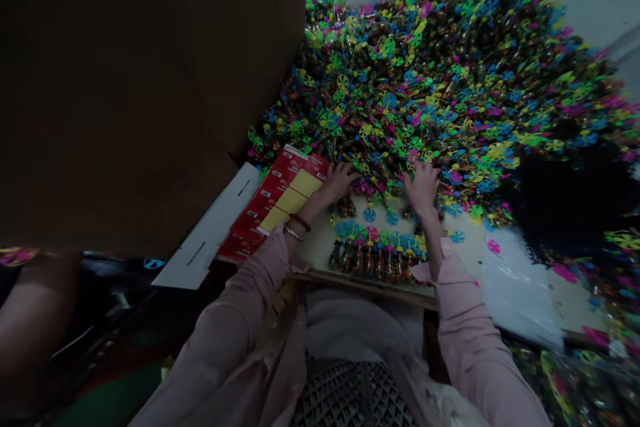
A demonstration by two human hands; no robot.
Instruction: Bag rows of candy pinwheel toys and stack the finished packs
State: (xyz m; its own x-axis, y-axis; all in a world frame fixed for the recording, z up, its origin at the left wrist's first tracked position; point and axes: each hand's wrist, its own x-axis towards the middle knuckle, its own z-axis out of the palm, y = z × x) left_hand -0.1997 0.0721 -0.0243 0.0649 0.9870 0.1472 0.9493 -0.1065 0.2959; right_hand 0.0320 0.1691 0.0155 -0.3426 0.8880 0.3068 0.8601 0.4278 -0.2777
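Note:
A big heap of small clear candy-filled tubes with bright plastic wheel tops spreads across the table. My left hand is at the heap's near edge, beside the red card boxes, its fingers stretched apart. My right hand reaches into the same edge with fingers spread, touching the tubes; its fingertips are partly hidden among them. Between my forearms, a neat row of tubes lies side by side near the table's front edge, wheel tops pointing away from me. A few loose tubes lie between this row and the heap.
A large brown cardboard box blocks the left side. White card lies beside the red boxes. Clear plastic bags and a dark fuzzy thing are at the right. Another person's limb shows at lower left.

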